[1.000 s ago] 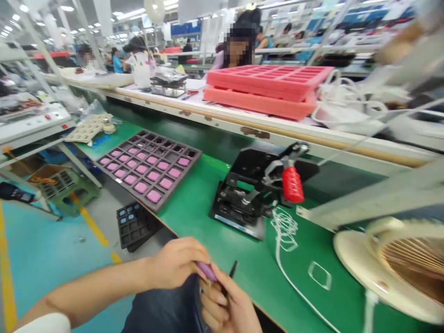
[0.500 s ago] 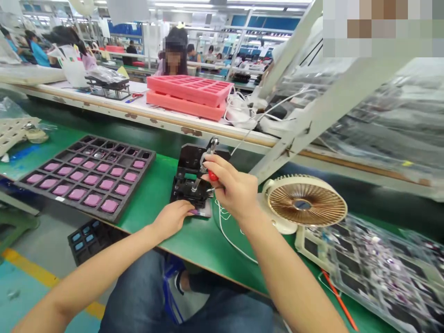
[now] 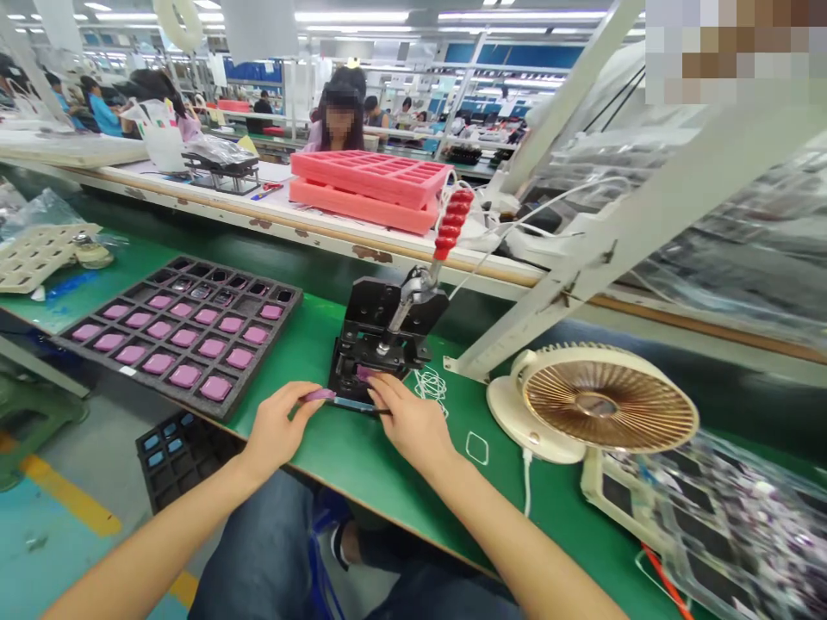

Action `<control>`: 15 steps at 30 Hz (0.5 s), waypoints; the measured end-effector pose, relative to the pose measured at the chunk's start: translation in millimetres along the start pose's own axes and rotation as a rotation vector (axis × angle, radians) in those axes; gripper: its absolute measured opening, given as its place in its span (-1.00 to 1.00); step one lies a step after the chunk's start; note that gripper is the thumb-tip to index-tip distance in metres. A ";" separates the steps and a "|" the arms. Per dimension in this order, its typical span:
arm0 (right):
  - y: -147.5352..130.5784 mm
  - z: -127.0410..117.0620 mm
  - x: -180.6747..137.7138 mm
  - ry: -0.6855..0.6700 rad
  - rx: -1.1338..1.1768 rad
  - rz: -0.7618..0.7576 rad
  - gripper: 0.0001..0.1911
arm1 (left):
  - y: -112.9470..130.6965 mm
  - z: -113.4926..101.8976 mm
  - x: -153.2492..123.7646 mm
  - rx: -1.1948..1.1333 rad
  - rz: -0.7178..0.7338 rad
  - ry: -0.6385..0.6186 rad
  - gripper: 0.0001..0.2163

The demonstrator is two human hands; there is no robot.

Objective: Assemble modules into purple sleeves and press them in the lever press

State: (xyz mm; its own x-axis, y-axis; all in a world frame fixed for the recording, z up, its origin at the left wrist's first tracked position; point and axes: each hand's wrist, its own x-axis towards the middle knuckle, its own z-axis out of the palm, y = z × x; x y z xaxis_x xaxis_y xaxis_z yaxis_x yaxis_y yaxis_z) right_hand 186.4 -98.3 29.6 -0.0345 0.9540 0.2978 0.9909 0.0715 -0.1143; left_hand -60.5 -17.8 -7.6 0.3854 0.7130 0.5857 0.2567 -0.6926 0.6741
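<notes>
So in the head view the toggle press [image 3: 388, 337]'s red handle [image 3: 454, 224] is now up and let go, left hand [image 3: 279, 424] pinching a purple piece [image 3: 318, 395] by its front edge, right hand [image 3: 414, 428] half-hiding a second one [image 3: 363, 373] in the press, can't tell if gripped.

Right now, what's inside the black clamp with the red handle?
A purple piece shows low inside the clamp, by the right hand. The hand partly covers it; whatever lies beneath it is hidden.

Purple piece [image 3: 318, 395], black press [image 3: 363, 308], red handle [image 3: 454, 226]
</notes>
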 end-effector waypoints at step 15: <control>24.7 8.3 -11.9 0.007 0.043 0.013 -0.51 | -1.7 53.8 37.9 0.169 0.312 -0.163 -0.71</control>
State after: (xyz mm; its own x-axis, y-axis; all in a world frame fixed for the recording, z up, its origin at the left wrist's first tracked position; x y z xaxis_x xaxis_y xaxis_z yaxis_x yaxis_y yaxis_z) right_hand 210.2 -105.5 15.4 -0.0203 0.9529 0.3025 0.9847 0.0714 -0.1587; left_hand 1.3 4.5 -10.8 0.6004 0.4476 0.6627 0.2418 -0.8915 0.3831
